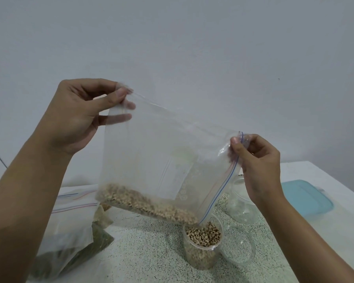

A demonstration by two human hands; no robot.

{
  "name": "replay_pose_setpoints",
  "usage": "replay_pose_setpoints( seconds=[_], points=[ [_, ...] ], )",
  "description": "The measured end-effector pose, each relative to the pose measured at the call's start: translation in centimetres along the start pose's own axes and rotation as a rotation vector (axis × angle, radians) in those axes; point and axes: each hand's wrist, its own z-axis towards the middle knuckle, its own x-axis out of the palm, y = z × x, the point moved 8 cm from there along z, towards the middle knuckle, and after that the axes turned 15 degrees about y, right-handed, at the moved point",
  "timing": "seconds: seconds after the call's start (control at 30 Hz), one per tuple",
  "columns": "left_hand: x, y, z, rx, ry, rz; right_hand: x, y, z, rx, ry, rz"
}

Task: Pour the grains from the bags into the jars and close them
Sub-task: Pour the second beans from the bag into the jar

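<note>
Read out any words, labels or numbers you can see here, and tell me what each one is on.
No text here is legible.
Zip bag, pinched by the left hand and the right hand: it carries a faint printed patch with a green mark, too blurred to read.
Jar, blue lid, bags on the table: no lettering shows.

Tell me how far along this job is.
Done: the jar is nearly full of beans. In hand: left hand and right hand tilt the bag over it, some beans inside. Left: the green bag is unpoured, a second jar is empty, nothing capped.
</note>
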Motion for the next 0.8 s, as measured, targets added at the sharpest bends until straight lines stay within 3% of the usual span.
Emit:
replay_pose_setpoints(
  seconds=[0.8],
  points=[
    [-2.0, -0.9, -0.2, 0.006, -0.032, 0.025, 2.8, 2.3, 0.0, -0.043, 0.091, 0.102]
  ],
)
